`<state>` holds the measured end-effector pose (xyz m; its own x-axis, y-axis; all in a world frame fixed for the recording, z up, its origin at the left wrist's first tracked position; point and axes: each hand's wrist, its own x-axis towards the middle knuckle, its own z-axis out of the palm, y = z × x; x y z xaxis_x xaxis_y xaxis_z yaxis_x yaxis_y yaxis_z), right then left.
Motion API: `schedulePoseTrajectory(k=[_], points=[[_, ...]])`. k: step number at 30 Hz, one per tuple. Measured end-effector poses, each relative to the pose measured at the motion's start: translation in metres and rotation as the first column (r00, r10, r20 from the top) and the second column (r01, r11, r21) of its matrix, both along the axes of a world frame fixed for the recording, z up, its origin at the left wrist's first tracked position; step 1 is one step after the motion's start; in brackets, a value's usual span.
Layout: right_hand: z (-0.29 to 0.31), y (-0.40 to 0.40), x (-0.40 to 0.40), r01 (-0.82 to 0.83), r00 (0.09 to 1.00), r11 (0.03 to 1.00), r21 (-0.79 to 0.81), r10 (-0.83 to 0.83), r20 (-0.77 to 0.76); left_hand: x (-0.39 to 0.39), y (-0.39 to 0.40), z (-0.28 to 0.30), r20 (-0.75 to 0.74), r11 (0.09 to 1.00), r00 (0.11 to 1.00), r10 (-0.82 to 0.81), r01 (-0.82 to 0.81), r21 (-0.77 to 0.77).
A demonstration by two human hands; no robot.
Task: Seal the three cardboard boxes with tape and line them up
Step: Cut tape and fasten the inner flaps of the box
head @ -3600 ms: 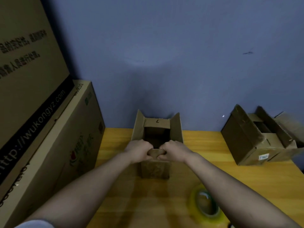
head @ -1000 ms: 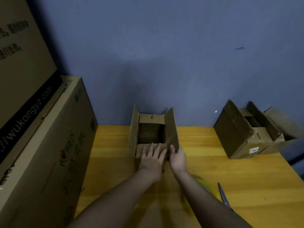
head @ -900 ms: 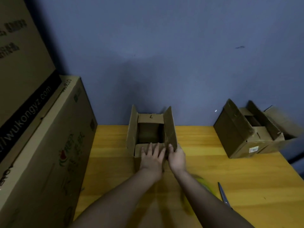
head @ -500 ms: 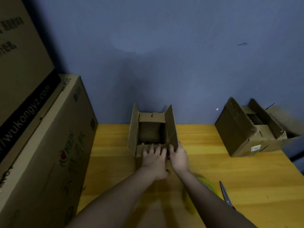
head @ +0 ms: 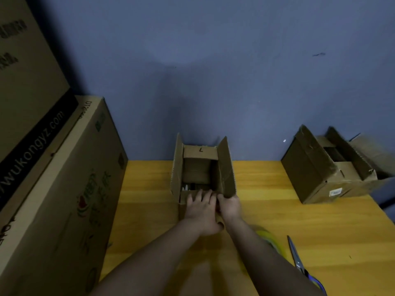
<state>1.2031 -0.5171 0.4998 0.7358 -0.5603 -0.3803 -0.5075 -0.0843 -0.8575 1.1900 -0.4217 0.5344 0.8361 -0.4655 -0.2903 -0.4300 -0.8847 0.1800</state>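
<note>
Head view: open cardboard box (head: 203, 167) mid-counter, both hands at its near end.

Standing on the yellow counter (head: 267, 221) against the blue wall (head: 213, 71), long axis running from near edge toward wall, mouth up, two long side flaps raised. Left hand (head: 202, 210) laid flat, fingers straight, pressing the near short flap down. Right hand (head: 229, 207) curled on the near corner of the right side flap, pinching it. Second open box (head: 327, 169) well apart at right, angled, by the wall. Tape roll (head: 269, 238) and scissors (head: 299, 261) near the right forearm. Large cartons (head: 53, 178) stacked at left.
</note>
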Motion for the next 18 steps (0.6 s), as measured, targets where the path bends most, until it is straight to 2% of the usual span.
schedulePoseTrajectory(k=[3,5,6,8,10,11,12,13,14,15,16,17,18], points=[[-0.003,-0.001,0.004,0.024,1.0,0.999,0.041,-0.024,-0.007,0.002,0.0,0.003,-0.026,1.0,1.0,0.002,-0.002,0.0],[-0.004,-0.001,0.003,-0.028,1.0,1.0,0.01,0.028,0.007,0.0,0.004,0.003,0.005,0.999,1.0,-0.013,0.014,-0.052],[-0.004,-0.002,0.0,-0.083,0.996,0.996,-0.023,0.084,0.012,-0.003,0.009,0.003,0.062,0.994,0.997,-0.035,0.041,-0.101],[-0.002,-0.004,-0.007,-0.193,0.98,0.977,-0.093,0.196,0.021,-0.009,0.023,0.003,0.296,0.967,0.954,-0.057,0.127,-0.222],[0.002,-0.007,-0.012,-0.252,0.966,0.956,-0.152,0.259,0.026,-0.013,0.042,0.003,0.54,0.923,0.838,0.077,0.145,-0.356],[0.004,-0.008,-0.013,-0.267,0.961,0.945,-0.189,0.277,0.027,-0.013,0.051,0.004,0.592,0.883,0.773,0.23,0.09,-0.461],[0.008,-0.007,-0.015,-0.28,0.955,0.93,-0.238,0.294,0.027,-0.013,0.06,0.005,0.564,0.809,0.715,0.412,-0.002,-0.588],[0.011,-0.007,-0.015,-0.288,0.951,0.912,-0.291,0.309,0.028,-0.011,0.067,0.008,0.441,0.691,0.683,0.582,-0.129,-0.712],[0.015,-0.007,-0.017,-0.285,0.95,0.899,-0.332,0.31,0.024,-0.008,0.073,0.011,0.229,0.521,0.663,0.713,-0.282,-0.805],[0.017,-0.007,-0.017,-0.277,0.953,0.893,-0.353,0.303,0.02,-0.004,0.077,0.013,-0.03,0.332,0.647,0.762,-0.43,-0.84],[0.02,-0.007,-0.018,-0.267,0.956,0.897,-0.353,0.293,0.02,0.001,0.08,0.011,-0.264,0.175,0.637,0.724,-0.541,-0.823],[0.02,-0.006,-0.018,-0.258,0.959,0.902,-0.347,0.283,0.024,0.007,0.084,0.008,-0.433,0.086,0.644,0.63,-0.613,-0.786],[0.022,-0.005,-0.02,-0.254,0.958,0.901,-0.351,0.284,0.037,0.011,0.086,0.005,-0.542,0.069,0.664,0.515,-0.662,-0.746]])
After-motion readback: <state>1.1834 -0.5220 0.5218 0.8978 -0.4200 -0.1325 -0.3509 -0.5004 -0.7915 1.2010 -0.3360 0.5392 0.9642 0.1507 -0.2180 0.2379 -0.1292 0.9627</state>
